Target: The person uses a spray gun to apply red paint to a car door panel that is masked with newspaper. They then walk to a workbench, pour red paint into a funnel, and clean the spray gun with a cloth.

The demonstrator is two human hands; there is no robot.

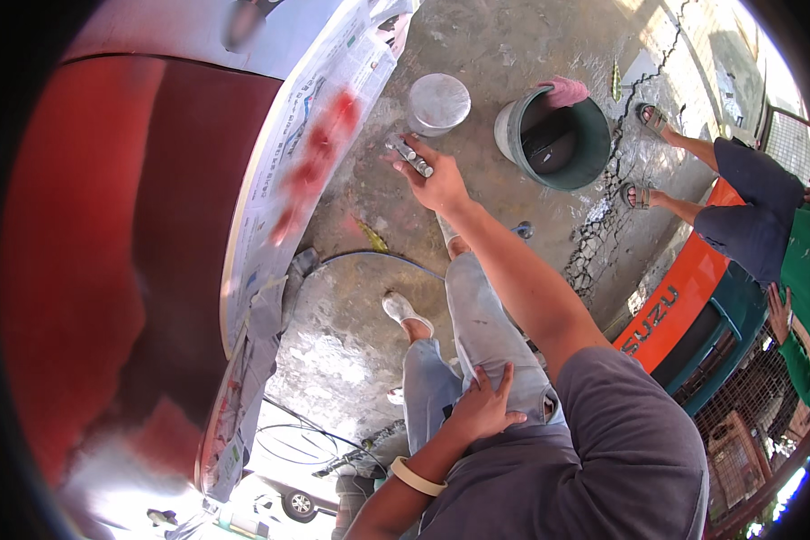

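My right hand is closed around a silver spray gun, held out toward the masked edge of a vehicle body. Just beyond it is a round, pale grey container; whether it joins the gun I cannot tell. My left hand rests on my jeans at the thigh, fingers spread, holding nothing. To the left is the body panel, bright red in part and dark maroon in part. Printed paper masks its edge and carries a streak of red overspray.
A dark bucket with a pink cloth on its rim stands on the cracked concrete. A thin hose runs across the floor near my feet. At right, another person in sandals and dark shorts is beside an orange vehicle panel.
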